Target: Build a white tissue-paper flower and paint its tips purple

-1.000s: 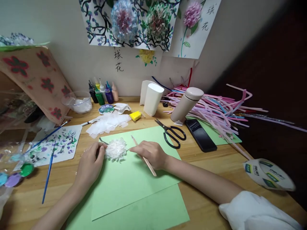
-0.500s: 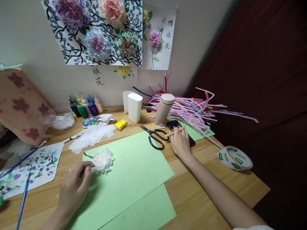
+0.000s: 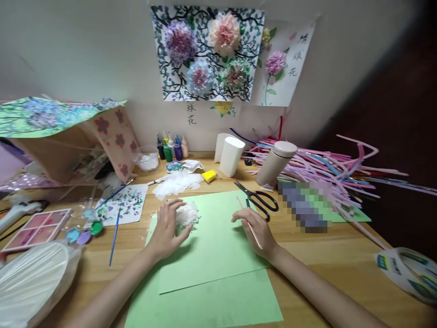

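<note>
Flower apparently lies on paper, left of scissors

At 7 o'clock, the left hand hides part of the white flower. Towards 4 o'clock, pixelation obscures a dark object; the right edge crops the tape roll.

Clock from view centre, four-bloom wall picture at 12, pink-flower sheet at 1, lidded beige flask and heaped fuzzy stems at 3, tape roll at 4, ribbed white disc at 8.
</note>
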The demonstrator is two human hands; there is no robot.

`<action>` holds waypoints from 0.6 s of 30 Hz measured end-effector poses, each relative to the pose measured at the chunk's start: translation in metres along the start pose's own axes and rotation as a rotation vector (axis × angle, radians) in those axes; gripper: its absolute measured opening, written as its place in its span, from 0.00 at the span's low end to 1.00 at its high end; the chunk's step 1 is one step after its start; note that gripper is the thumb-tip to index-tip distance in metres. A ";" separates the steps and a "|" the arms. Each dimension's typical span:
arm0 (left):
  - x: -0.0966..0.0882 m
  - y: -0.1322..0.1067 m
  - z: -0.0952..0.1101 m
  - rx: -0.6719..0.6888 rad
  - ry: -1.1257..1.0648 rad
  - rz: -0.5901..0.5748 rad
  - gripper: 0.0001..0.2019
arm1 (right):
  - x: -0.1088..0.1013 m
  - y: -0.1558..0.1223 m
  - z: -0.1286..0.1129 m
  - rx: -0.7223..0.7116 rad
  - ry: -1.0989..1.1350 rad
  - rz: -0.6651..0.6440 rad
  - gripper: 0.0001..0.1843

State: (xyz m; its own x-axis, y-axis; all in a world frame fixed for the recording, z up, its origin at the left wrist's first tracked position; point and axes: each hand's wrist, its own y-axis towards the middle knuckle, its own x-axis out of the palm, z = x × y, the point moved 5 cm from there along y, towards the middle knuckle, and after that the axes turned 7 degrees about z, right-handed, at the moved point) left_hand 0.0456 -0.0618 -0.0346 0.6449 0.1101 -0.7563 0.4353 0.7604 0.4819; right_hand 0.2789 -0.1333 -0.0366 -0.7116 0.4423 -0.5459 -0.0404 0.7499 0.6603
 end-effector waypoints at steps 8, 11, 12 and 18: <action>0.012 0.087 -0.058 -0.185 0.262 -0.039 0.11 | 0.074 0.034 -0.008 0.180 0.084 -0.189 0.11; 0.023 0.102 -0.079 -0.262 0.281 -0.007 0.10 | 0.081 0.030 -0.002 0.226 0.078 -0.260 0.10; 0.028 0.102 -0.084 -0.286 0.277 0.005 0.10 | 0.082 0.027 -0.001 0.236 0.062 -0.295 0.10; 0.042 0.092 -0.091 -0.305 0.155 0.071 0.08 | 0.082 0.020 0.002 0.233 -0.032 -0.407 0.08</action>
State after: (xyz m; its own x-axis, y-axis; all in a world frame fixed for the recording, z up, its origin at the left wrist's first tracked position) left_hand 0.0556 0.0705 -0.0626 0.5535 0.2477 -0.7952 0.1697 0.9012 0.3989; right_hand 0.2208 -0.0809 -0.0688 -0.6484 0.1015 -0.7545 -0.1505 0.9544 0.2578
